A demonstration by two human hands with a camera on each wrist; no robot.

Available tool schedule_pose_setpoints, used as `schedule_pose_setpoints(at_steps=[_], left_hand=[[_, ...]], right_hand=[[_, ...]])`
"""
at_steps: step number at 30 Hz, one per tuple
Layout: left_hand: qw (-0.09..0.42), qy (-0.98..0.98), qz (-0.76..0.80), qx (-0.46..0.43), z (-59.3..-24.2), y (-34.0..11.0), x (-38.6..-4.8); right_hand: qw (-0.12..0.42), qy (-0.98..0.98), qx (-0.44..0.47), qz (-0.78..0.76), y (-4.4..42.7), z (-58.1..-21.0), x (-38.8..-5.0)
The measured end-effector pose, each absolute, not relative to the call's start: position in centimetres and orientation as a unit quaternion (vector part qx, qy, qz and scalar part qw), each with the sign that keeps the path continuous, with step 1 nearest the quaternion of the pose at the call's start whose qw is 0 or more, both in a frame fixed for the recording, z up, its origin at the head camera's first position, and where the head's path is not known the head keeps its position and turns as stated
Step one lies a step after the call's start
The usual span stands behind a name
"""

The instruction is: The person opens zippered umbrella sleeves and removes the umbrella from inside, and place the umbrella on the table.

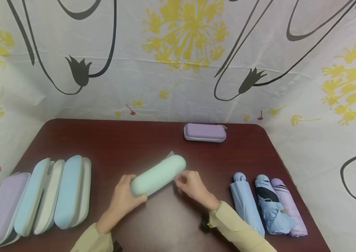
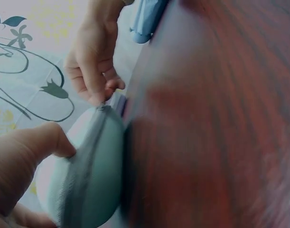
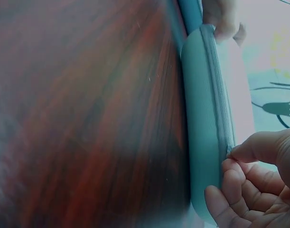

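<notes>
A long, rounded mint-green zip case (image 1: 159,176) is held at a slant over the middle of the table. My left hand (image 1: 124,197) grips its near left end, thumb on the side facing me. At the other end, my right hand (image 1: 195,187) pinches the small zipper pull (image 3: 229,150) between thumb and forefinger. In the right wrist view the grey zipper (image 3: 218,90) runs along the case, its two halves together over the stretch that shows. The left wrist view has the left thumb (image 2: 57,140) pressing beside the zipper. What the case contains is hidden.
At the table's left stand a purple case (image 1: 3,210) and two light blue cases (image 1: 30,199) (image 1: 68,192), opened on edge. A purple case (image 1: 205,132) lies at the back. Folded umbrellas, two blue (image 1: 247,203) (image 1: 264,201) and one purple (image 1: 288,206), lie at right.
</notes>
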State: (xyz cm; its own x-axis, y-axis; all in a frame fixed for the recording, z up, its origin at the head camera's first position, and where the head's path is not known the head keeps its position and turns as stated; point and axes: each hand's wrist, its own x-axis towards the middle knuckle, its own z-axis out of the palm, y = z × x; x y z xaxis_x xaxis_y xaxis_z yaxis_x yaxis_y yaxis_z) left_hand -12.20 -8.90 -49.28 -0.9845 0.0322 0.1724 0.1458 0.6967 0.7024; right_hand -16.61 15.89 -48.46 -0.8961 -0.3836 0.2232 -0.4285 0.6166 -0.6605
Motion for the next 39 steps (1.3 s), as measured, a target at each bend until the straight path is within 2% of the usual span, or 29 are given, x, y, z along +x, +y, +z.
schedule_pose_setpoints(at_steps=[4, 8, 21, 29, 36, 39], left_hand=[[0.066, -0.912, -0.394, -0.087, -48.8, -9.4, -11.8], [0.056, -0.915, -0.390, -0.086, -48.9, -9.4, -11.4], [0.149, -0.918, -0.358, -0.078, -50.0, -7.0, -9.9], [0.154, -0.929, -0.331, -0.061, -49.6, -5.8, -9.5], [0.173, -0.930, -0.315, -0.071, -49.5, -4.8, -9.2], [0.161, -0.933, -0.313, -0.082, -49.1, -4.5, -8.9]], right_hand=[[0.035, -0.900, 0.222, 0.374, 16.0, -48.5, -17.1], [0.043, -0.903, 0.216, 0.368, 15.9, -48.5, -17.3], [-0.026, -0.883, 0.248, 0.397, 14.8, -48.1, -15.7], [-0.046, -0.861, 0.296, 0.411, 14.6, -48.2, -14.3], [-0.030, -0.859, 0.320, 0.398, 15.0, -48.2, -13.8], [-0.034, -0.861, 0.318, 0.396, 15.4, -48.1, -13.9]])
